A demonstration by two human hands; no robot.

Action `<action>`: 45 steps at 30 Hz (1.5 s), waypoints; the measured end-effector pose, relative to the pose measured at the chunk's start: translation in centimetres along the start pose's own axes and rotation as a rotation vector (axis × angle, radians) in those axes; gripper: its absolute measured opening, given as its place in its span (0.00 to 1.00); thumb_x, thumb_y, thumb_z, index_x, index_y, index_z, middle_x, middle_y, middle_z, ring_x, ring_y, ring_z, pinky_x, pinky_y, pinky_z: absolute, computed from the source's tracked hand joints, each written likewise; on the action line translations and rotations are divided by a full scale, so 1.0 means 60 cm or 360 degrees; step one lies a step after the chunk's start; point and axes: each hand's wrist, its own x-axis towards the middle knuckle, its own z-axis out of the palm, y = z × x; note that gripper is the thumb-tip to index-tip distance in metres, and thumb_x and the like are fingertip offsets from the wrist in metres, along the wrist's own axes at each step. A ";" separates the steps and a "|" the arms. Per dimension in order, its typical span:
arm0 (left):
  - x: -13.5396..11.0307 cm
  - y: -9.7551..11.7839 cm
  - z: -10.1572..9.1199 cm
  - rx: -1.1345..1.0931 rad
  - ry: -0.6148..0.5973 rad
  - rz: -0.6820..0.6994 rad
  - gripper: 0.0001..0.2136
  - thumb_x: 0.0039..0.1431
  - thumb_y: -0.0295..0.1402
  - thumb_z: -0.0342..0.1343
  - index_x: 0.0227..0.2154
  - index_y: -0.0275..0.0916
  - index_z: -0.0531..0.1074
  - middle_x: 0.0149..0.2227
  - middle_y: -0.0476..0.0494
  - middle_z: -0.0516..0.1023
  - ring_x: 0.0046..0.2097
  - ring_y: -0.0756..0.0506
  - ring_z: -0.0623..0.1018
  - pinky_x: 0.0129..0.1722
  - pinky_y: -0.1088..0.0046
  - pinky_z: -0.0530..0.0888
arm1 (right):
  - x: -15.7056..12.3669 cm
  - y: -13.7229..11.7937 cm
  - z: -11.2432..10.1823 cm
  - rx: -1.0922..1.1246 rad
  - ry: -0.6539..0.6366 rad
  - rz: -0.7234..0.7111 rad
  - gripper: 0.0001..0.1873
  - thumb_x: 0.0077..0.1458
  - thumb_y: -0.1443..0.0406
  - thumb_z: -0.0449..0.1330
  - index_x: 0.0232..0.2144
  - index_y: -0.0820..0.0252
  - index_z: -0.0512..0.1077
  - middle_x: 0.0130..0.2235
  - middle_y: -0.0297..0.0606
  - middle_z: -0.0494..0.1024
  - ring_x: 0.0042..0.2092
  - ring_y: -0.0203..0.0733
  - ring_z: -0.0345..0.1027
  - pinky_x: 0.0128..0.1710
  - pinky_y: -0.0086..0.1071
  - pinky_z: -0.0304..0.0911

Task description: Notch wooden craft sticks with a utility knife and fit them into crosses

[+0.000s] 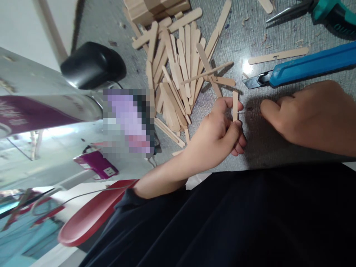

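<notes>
Your right hand (311,115) hides most of its own fingers, so you cannot tell whether they grip anything; the sliver (241,112) at the short wooden strip (235,101) is too fine to identify. The right edge cuts off your blue cutter (314,63) and pliers (322,14), the top edge your wooden bundle (155,10); pixelation obscures a purple object (125,111).
</notes>
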 end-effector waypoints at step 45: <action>0.004 0.001 -0.009 -0.0073 -0.0050 0.0003 0.18 0.75 0.34 0.64 0.61 0.46 0.66 0.27 0.54 0.83 0.25 0.44 0.86 0.22 0.73 0.81 | -0.007 0.002 0.026 -0.0387 0.0334 -0.0123 0.19 0.77 0.63 0.53 0.35 0.56 0.79 0.23 0.36 0.75 0.25 0.41 0.54 0.29 0.37 0.36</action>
